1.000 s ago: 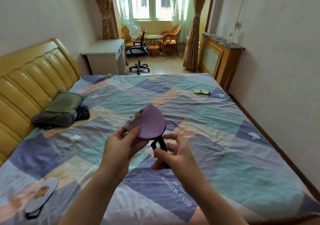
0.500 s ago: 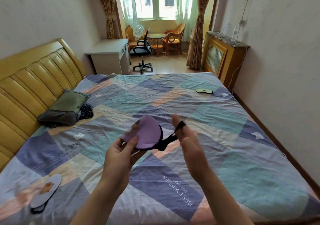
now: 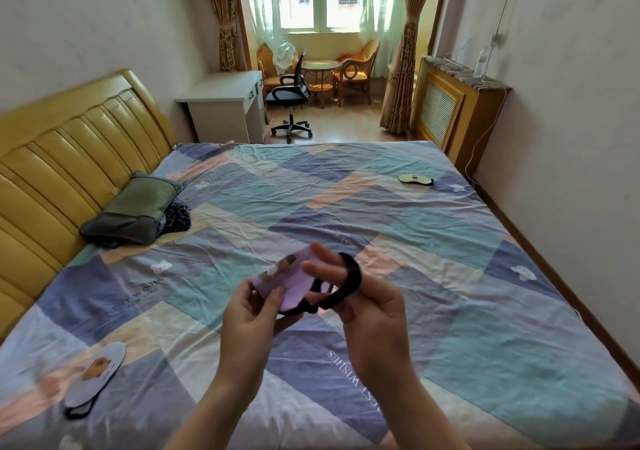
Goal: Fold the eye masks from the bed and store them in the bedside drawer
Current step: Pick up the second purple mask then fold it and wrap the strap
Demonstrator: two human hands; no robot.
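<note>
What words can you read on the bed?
"BEST WISHES": upside down on the sheet, by the right hand.
"WISHES": faint, on the sheet left of the left hand.
"BEST WISHES": faint, past the purple mask.
Smaller lines beneath: too blurred.

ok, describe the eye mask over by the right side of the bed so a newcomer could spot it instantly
Start at the wooden radiator cover against the right wall, then drop to the patchwork bedspread just below it. The small pale-yellow eye mask lies flat there, alone near the bed's far right edge. The other masks are lilac: one in the hands, one at the near left.
</note>
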